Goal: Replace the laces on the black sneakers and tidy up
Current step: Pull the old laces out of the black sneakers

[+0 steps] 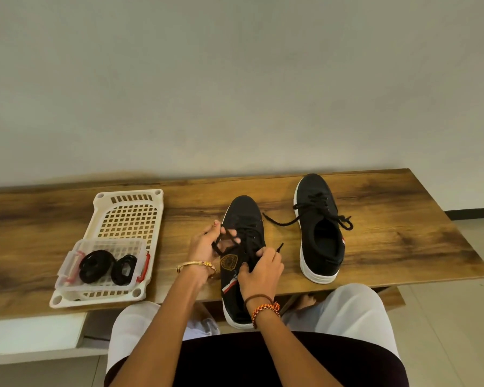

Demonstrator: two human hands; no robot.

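Note:
Two black sneakers with white soles stand on the wooden table. The near sneaker lies toe-away at the table's front edge, its heel past the edge. My left hand holds a loop of its black lace at the sneaker's left side. My right hand pinches the same lace over the tongue, and one lace tip sticks up beside it. The far sneaker stands to the right with its black lace loose and trailing onto the table.
A cream slotted tray sits at the left. Inside it is a small clear box with red clips, holding two coiled black laces. A wall rises behind the table. My lap is under its front edge.

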